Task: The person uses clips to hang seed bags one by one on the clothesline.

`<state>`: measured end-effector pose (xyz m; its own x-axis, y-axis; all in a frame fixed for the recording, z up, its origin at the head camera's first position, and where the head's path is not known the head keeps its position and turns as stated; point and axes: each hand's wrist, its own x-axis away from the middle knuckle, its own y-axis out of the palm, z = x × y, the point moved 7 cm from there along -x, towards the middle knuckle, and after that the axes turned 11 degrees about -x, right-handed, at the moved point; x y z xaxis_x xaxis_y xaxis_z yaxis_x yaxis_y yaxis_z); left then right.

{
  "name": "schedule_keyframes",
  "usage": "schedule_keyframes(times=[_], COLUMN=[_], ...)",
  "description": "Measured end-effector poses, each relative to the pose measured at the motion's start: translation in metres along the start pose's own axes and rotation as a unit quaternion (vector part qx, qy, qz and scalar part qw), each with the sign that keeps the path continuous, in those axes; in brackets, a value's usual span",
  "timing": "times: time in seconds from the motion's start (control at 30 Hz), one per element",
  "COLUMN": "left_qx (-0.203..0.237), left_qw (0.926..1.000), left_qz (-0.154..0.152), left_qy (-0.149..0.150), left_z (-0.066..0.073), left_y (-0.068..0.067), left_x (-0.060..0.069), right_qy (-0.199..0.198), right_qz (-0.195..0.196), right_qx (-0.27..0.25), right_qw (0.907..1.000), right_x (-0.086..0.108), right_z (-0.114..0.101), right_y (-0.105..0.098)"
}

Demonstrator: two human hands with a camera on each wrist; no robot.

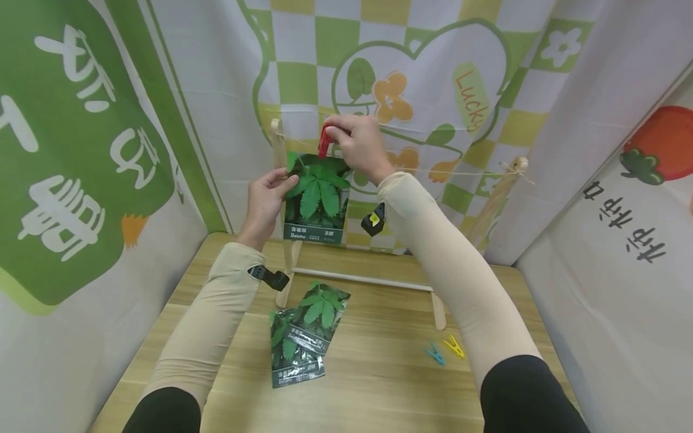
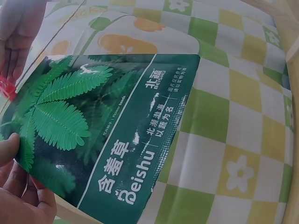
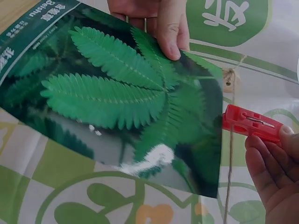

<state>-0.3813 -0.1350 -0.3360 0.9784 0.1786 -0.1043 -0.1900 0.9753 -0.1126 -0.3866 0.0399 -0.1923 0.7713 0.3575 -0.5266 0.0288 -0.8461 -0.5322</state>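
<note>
A green seed packet (image 1: pixel 316 198) with a fern-like leaf picture hangs upright at a thin string (image 1: pixel 460 173). My left hand (image 1: pixel 265 201) pinches its left edge, thumb on the front, as the right wrist view also shows. With my right hand (image 1: pixel 360 144) I pinch the handles of a red clothespin (image 3: pixel 252 123) at the packet's top edge. The string passes by the clothespin's nose there; whether the jaws grip both packet and string I cannot tell. Two more seed packets (image 1: pixel 319 316) lie overlapping on the wooden table (image 1: pixel 373 385) below.
The string runs between two wooden posts, left (image 1: pixel 278 144) and right (image 1: pixel 498 198), joined low by a white rod (image 1: pixel 368 279). A blue clothespin (image 1: pixel 435 354) and a yellow clothespin (image 1: pixel 453 346) lie at the table's right. A checkered cloth (image 1: pixel 338 39) hangs behind.
</note>
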Motion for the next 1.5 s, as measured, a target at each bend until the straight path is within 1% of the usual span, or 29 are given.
schedule_keyframes(times=[0.07, 0.23, 0.37, 0.5, 0.6, 0.7, 0.83, 0.93, 1.13, 1.2, 1.33, 1.5], left_qx=[0.003, 0.005, -0.003, -0.012, -0.017, -0.021, -0.026, -0.029, -0.041, -0.047, -0.059, -0.063], left_qw=[1.0, 1.0, 1.0, 0.9999, 0.9998, 0.9998, 0.9997, 0.9996, 0.9991, 0.9989, 0.9982, 0.9978], left_qz=[0.004, 0.008, 0.008, 0.006, 0.005, 0.005, 0.003, 0.001, -0.006, -0.008, -0.01, -0.006], left_qy=[0.001, -0.002, -0.002, -0.006, -0.007, -0.002, 0.006, 0.004, -0.003, -0.003, 0.005, 0.021], left_z=[0.0, 0.0, 0.0, -0.002, -0.003, -0.004, -0.005, -0.006, -0.01, -0.011, -0.012, -0.011], left_y=[0.0, 0.001, 0.001, 0.001, 0.001, 0.001, 0.002, 0.003, 0.004, 0.004, 0.003, 0.001], left_x=[-0.001, -0.001, -0.001, 0.0, 0.0, 0.0, 0.001, 0.001, 0.003, 0.005, 0.007, 0.01], right_qy=[0.007, 0.024, 0.058, 0.099, 0.113, 0.118, 0.116, 0.114, 0.132, 0.133, 0.116, 0.109], right_qz=[-0.005, -0.023, -0.057, -0.098, -0.115, -0.117, -0.11, -0.107, -0.101, -0.099, -0.093, -0.088], right_qx=[0.014, 0.017, 0.008, -0.002, -0.011, -0.017, -0.024, -0.03, -0.047, -0.049, -0.039, -0.022], right_qw=[0.9999, 0.9993, 0.9966, 0.9903, 0.987, 0.986, 0.9868, 0.9872, 0.9849, 0.985, 0.9882, 0.9899], right_x=[-0.001, 0.0, 0.001, 0.002, 0.004, 0.005, 0.006, 0.008, 0.015, 0.017, 0.021, 0.029], right_z=[0.002, 0.006, 0.013, 0.02, 0.025, 0.027, 0.029, 0.03, 0.036, 0.037, 0.036, 0.036], right_y=[0.004, 0.01, 0.014, 0.017, 0.018, 0.017, 0.016, 0.016, 0.015, 0.015, 0.012, 0.006])
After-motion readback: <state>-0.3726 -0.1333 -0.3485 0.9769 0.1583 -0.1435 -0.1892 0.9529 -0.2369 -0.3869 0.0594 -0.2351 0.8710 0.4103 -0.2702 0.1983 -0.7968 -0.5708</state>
